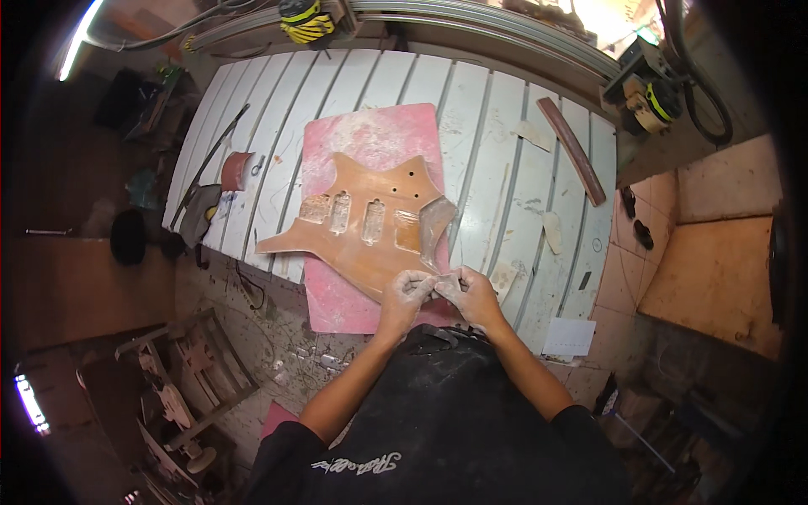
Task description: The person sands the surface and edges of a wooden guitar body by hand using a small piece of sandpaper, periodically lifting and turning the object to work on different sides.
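An orange-brown electric guitar body (362,248) with routed cavities and a few drilled holes lies flat on a dusty pink mat (370,126). Over its right edge rests a grey sheet (436,220) that looks like sandpaper. Close to my body, at the guitar's near edge, my left hand (409,288) and my right hand (468,296) meet with fingers pinched. Between them is a small grey piece of sandpaper (448,279), mostly covered by the fingertips. Pale dust coats both hands.
The mat lies on a white slatted table (480,109). A long brown wooden strip (572,151) sits at the right, a curved reddish piece (236,171) at the left. White paper (569,337) lies at the near right corner. Wooden frames (185,379) stand on the floor, lower left.
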{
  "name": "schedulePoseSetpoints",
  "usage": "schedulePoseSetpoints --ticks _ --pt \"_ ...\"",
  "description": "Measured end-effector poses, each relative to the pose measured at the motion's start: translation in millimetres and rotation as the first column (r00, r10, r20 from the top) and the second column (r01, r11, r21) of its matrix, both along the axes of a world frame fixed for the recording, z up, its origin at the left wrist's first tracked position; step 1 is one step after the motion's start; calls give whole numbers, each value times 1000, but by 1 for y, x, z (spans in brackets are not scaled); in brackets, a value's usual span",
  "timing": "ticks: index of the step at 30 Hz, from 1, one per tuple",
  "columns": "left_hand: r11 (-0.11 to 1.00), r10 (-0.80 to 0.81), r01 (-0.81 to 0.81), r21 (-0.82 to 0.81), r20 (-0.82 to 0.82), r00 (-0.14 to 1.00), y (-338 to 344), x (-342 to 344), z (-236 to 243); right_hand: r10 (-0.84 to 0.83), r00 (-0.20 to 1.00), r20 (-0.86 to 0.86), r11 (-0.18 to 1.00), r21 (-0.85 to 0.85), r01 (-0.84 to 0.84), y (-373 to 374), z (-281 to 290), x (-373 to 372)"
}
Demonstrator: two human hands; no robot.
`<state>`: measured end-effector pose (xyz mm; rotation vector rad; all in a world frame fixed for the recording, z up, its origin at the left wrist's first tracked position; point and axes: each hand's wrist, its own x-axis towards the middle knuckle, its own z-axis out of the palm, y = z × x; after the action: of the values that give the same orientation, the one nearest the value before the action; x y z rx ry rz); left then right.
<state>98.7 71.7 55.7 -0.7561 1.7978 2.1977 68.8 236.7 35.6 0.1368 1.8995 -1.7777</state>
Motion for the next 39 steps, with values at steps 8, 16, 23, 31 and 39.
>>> schedulePoseSetpoints --ticks 8,16,23,31,39 --pt "684 -222 31 -729 -167 961 -56 -37 -37 41 999 18 981 187 -43 -15 12 -34" --pt "108 -254 -133 -985 -157 954 -76 -108 -54 260 903 -342 798 603 -1 -46 -18 -56" --pt "24 -254 -125 -992 -127 959 -69 -112 -57 307 927 -216 787 605 -120 -52 -14 -55" --pt "45 -226 -100 -994 -107 968 -71 -111 -56 389 857 -337 814 562 -148 -47 -17 -51" --pt "39 -231 -101 -994 -107 967 -72 -112 -56 452 802 -390 803 570 -175 -40 -29 -51"
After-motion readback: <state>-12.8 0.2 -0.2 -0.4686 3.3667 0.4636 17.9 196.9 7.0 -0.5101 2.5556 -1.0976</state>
